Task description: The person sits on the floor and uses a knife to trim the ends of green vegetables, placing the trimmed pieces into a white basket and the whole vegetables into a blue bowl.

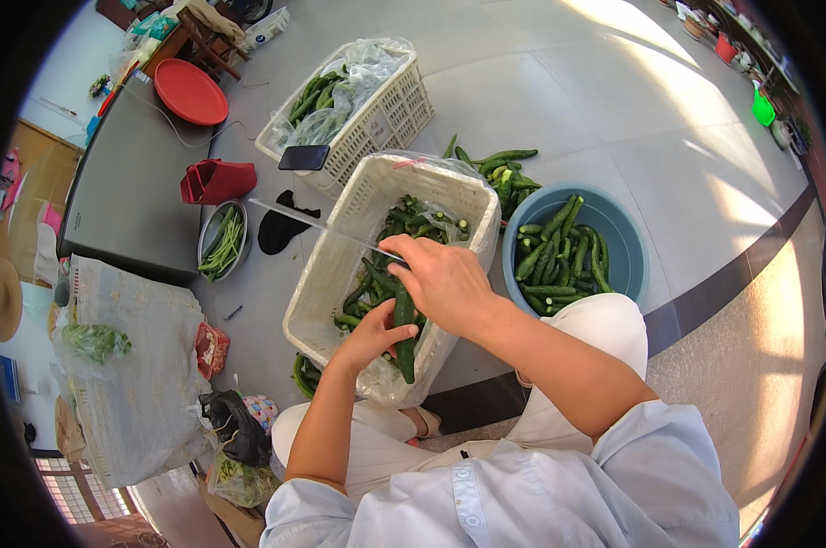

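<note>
My left hand [375, 337] is closed around a dark green cucumber [404, 325], which lies lengthwise over a white plastic crate [310, 301]. Against the cucumber's far end, my right hand [440, 281] pinches a long, thin, straight strip [317, 225]. The strip points out over the crate's left wall; whether it is a ruler or a blade I cannot tell. Clear plastic film lines the crate, and more cucumbers [358, 305] lie inside, partly hidden by my hands. To the right, a blue-grey plastic basin [628, 240] holds several cucumbers [556, 253].
Behind stands a second crate [385, 127] with bagged cucumbers, a phone [304, 157] on its edge. Loose cucumbers [505, 171] lie on the floor. At left are a metal bowl [245, 250] of green beans, a red bag [217, 181], a black cloth [282, 226] and a grey cabinet [139, 178].
</note>
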Tool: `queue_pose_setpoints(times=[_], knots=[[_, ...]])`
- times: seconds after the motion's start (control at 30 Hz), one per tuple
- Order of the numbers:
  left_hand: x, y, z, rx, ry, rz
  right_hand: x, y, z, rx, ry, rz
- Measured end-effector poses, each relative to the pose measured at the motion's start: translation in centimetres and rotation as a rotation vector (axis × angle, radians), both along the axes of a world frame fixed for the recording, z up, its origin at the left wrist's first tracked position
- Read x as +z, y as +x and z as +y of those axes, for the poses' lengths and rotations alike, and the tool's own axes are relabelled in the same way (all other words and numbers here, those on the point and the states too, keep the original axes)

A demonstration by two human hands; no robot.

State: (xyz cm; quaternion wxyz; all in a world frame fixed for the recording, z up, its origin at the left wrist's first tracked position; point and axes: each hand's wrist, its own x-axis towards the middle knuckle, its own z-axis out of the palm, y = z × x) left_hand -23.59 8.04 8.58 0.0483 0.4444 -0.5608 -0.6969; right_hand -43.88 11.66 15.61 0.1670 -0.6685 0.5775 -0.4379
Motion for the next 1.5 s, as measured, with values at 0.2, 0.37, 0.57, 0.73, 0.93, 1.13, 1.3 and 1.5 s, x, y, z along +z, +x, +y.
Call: queue_pose_setpoints(times=[0.2, 0.37, 0.57, 0.73, 0.93, 1.13, 1.3, 1.5], knots=[[-7.3, -11.7, -0.9, -0.117, -0.011, 0.589, 0.6, -1.4, 1.2, 0.021, -0.001, 0.006], [-6.0, -14.1, -1.8, 0.059, -0.24, 0.607, 1.2, -3.8, 0.7, -0.02, 0.003, -0.137], [1.7, -8.5, -2.1, 0.159, -0.093, 0.401, 2.1, -5.7, -0.5, -0.175, -0.076, -0.046], [7.4, -3.6, -1.4, 0.475, -0.155, 0.482, -0.1, -2.4, -0.2, 0.069, -0.056, 0.249], [5.6, 2.9, -1.4, 0.763, -0.109, 0.497, 3.0, -1.6, -0.1, 0.243, 0.275, 0.119], [4.1, 8.8, -3.4, 1.066, -0.193, 0.442, -4.0, -15.8, -10.4, -0.094, 0.328, 0.49], [3.8, 10.1, -4.4, 1.164, -0.219, 0.374, -21.4, -24.9, -16.0, -0.149, 0.663, 0.914], [4.2, 11.5, -5.2, 1.241, -0.282, 0.273, -35.2, -25.1, -20.8, 0.067, 0.616, 1.325]])
